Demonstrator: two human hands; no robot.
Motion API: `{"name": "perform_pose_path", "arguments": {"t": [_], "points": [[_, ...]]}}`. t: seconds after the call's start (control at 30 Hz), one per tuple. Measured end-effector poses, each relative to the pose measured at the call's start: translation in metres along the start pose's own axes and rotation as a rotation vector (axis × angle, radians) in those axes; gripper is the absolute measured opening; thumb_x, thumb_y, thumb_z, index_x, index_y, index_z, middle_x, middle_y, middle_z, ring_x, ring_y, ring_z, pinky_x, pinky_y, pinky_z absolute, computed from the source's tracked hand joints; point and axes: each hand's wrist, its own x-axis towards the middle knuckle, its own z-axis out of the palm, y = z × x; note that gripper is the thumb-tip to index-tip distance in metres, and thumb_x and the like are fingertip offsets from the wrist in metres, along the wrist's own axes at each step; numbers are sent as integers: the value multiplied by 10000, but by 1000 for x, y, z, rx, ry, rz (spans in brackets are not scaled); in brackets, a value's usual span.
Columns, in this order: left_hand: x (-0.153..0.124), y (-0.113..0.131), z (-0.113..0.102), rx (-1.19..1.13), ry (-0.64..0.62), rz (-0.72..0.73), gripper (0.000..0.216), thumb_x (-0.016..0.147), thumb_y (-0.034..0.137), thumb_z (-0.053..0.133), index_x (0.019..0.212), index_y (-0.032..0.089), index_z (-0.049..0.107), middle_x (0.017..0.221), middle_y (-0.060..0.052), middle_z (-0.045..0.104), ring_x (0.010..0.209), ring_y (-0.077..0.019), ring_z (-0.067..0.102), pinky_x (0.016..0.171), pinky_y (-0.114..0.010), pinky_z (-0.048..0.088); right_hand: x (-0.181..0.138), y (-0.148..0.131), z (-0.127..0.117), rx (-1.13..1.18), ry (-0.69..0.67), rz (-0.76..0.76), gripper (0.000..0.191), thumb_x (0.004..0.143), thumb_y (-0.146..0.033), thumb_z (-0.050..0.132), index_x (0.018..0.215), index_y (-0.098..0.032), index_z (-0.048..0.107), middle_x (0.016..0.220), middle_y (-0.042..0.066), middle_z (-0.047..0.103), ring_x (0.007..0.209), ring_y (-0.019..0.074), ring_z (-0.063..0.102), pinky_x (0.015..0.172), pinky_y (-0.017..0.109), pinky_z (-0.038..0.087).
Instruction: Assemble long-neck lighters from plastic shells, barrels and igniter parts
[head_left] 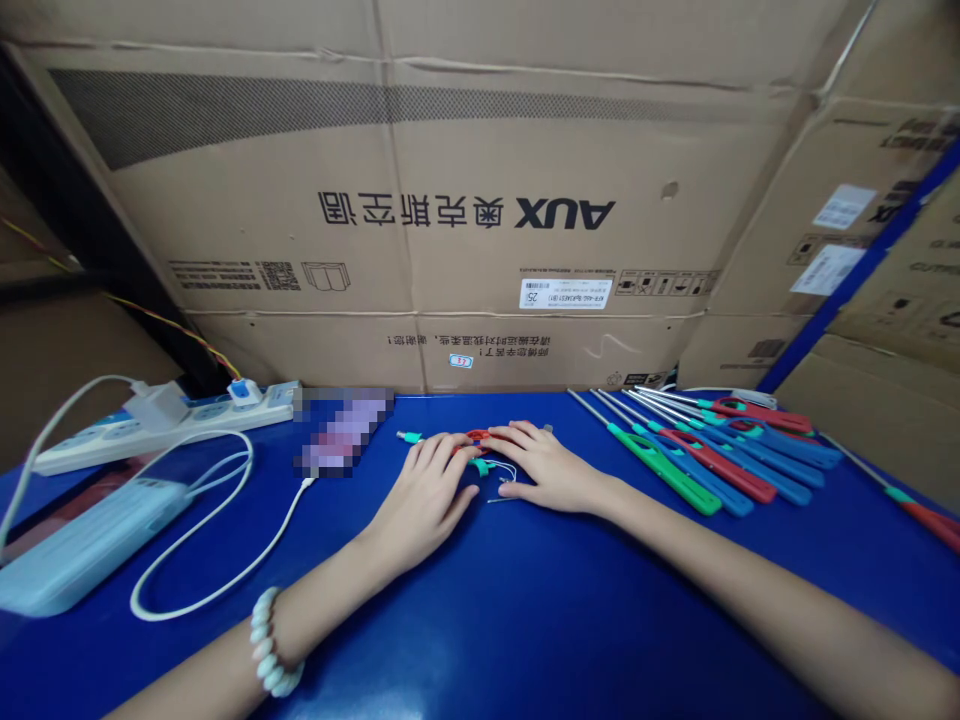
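My left hand (421, 490) rests palm down in the middle of the blue table, fingers stretched forward, thumb apart. My right hand (553, 468) lies opposite it, fingers reaching left and thumb apart. Under and between both sets of fingertips is a red plastic part (478, 436), mostly covered. Just below it sits a small green piece (482, 467) with thin white wires (507, 466) beside my right thumb. A green piece with a metal end (409, 437) pokes out beyond my left fingers. Whether the fingers grip or only touch the red part is partly hidden.
Several long-necked lighters (694, 455) in green, blue and red lie fanned out at right; another lighter (919, 515) is farther right. At left are a power strip (259, 405), a light-blue power bank (94, 550), and a white cable (202, 607) running to a blurred phone (345, 430). Cardboard (465, 140) stands behind.
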Motion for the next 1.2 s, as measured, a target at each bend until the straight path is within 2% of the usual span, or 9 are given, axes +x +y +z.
{"name": "perform_pose_path", "arguments": {"t": [0.17, 0.3, 0.43, 0.6, 0.7, 0.8, 0.9, 1.0, 1.2], "points": [[1, -3, 0, 4, 25, -35, 244, 946, 268, 443, 1174, 182, 457, 1225, -95, 503, 1136, -253, 445, 912, -415, 383, -20, -19, -2, 20, -17, -30, 624, 865, -510, 531, 1419, -284, 354, 1466, 58, 375, 1326, 308, 280, 1075, 531, 244], [3, -2, -5, -9, -24, -32, 215, 949, 343, 446, 1085, 186, 502, 1098, -66, 569, 990, -229, 513, 827, -375, 400, -30, -31, -2, 40, -45, -27, 633, 860, -519, 536, 1424, -301, 346, 1464, 67, 375, 1338, 321, 264, 1082, 544, 222], [2, 1, -10, -21, -109, -42, 299, 898, 441, 524, 1071, 196, 522, 1053, -49, 588, 938, -236, 533, 793, -372, 406, -36, -40, -2, 56, -70, -21, 636, 858, -530, 533, 1422, -297, 351, 1452, 74, 387, 1332, 328, 271, 1063, 543, 261], [-1, 1, -8, -72, -149, -7, 295, 883, 417, 553, 1093, 209, 541, 1058, -43, 603, 957, -230, 552, 837, -379, 409, -36, -45, -13, 155, -91, -30, 549, 886, -505, 507, 1392, -324, 395, 1409, 60, 441, 1286, 289, 341, 1032, 494, 321], [-1, -1, -4, -80, -177, -13, 251, 897, 369, 541, 1090, 208, 554, 1038, -44, 613, 949, -227, 562, 857, -388, 413, -33, -34, -21, 267, -19, 2, 429, 943, -411, 443, 1356, -299, 434, 1352, 60, 508, 1242, 237, 425, 1051, 454, 312], [0, -3, -3, -112, -194, -33, 246, 895, 327, 554, 1114, 216, 553, 1079, -44, 611, 974, -225, 564, 894, -401, 409, -30, -8, -24, 234, 111, 135, 354, 965, -288, 376, 1293, -250, 503, 1306, 74, 548, 1217, 234, 463, 1045, 475, 324], [3, -3, -4, -172, -199, -67, 264, 871, 290, 596, 1121, 214, 559, 1100, -40, 615, 980, -221, 569, 903, -402, 415, -31, 23, -22, 90, 160, 126, 462, 881, -62, 356, 1294, -196, 518, 1299, 94, 549, 1218, 220, 460, 1031, 435, 360], [5, -3, -7, -248, -175, -99, 274, 853, 258, 620, 1120, 220, 575, 1096, -34, 622, 978, -210, 578, 884, -380, 437, -34, 44, -20, -16, 77, 77, 521, 809, 25, 349, 1206, -201, 600, 1282, 87, 562, 1188, 218, 488, 993, 405, 400], [13, -12, -7, -301, -91, -162, 280, 823, 190, 633, 1098, 211, 585, 1100, -45, 623, 1035, -224, 584, 899, -382, 458, -38, 43, -33, -155, -76, 104, 306, 782, -1, 477, 901, -194, 684, 998, 71, 632, 898, 206, 601, 766, 301, 459]]}}
